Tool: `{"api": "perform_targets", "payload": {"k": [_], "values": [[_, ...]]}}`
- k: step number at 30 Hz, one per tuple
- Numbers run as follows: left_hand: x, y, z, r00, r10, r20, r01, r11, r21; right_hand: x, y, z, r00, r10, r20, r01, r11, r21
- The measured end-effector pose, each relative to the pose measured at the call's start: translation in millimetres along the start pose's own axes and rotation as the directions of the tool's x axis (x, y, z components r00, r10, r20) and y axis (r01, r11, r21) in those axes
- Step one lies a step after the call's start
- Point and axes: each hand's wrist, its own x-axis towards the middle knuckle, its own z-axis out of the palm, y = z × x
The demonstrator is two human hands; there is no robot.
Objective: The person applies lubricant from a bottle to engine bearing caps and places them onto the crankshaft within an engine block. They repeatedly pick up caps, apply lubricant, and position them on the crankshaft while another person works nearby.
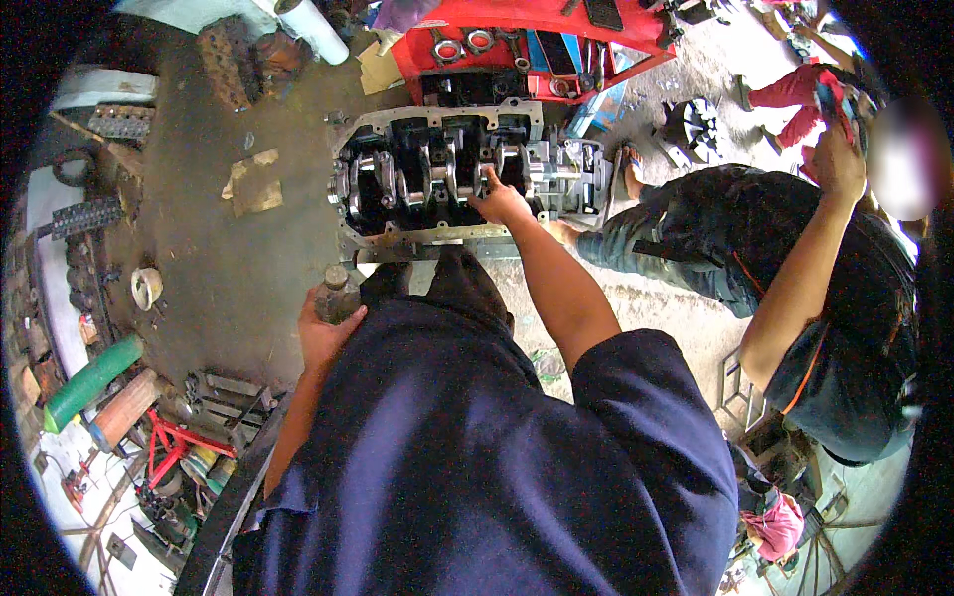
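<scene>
My left grip (320,333) holds a bottle (339,293), near left. My right grip (504,206), one finger extended, is over the engine block (437,177), far centre; I cannot tell how wide it is.

The block (397,238) lies before the person, with the crankshaft (437,179) in it. Over the crankshaft, right of the block's middle, is the right hand (502,204). The left hand (323,323), with the bottle (338,295) in it, is nearer the person than the block, toward its left end. Behind the block, rods (448,48) lie on the tray (628,42). Left of the block, cardboard (256,184) lies on the floor (199,238); farther left is a cylinder head (119,121). A co-worker (860,328) is to the right.
</scene>
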Motion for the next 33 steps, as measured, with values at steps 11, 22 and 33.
{"api": "perform_targets", "payload": {"k": [11, 22, 33], "values": [[22, 38, 9, 0.961, -0.129, 0.244, 0.032, 0.929, 0.368, -125, -98, 22, 0.766, -0.633, 0.113, 0.132, 0.326, 0.936], [42, 40, 13, 0.842, -0.308, 0.443, -0.121, 0.692, 0.712, -106, -111, 68, 0.857, -0.363, 0.365, -0.02, 0.685, 0.728], [4, -65, 11, 0.959, -0.059, 0.276, 0.131, 0.96, -0.248, -80, -38, 38, 0.858, -0.444, -0.259, 0.51, 0.671, 0.539]]}}
